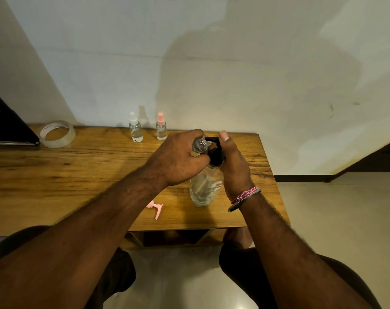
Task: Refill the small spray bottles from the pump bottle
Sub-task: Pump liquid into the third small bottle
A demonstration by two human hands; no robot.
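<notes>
Pale plastered wall [211,63] is seen behind a wooden table [55,175], with light floor tiles [334,219] to the right and below. On the table's far left a dark flat object [9,123] is partly cut off by the frame edge, and just beside it a roll of clear tape [57,134] is laid flat.

Near the table's right front a pump bottle [206,188] is stood upright; its body is clear and rounded, liquid is visible inside, and it is topped by a black pump head [216,152] with a spout pointing away. The right hand [234,168] is curled around the pump head and neck, thumb raised at the top; woven bracelets [245,197] are worn at that wrist. The left hand [178,157] is closed around a small clear spray bottle [200,144] with its cap off, tilted so that its open neck is held right at the black spout.

At the far edge, near the wall, two more small bottles are stood upright and slightly apart: one with a white sprayer [135,128] and one with a pink sprayer [161,128]; both are clear-bodied. A loose pink sprayer top [156,208] with its dip tube is laid on the table near the front edge, left of the pump bottle.
</notes>
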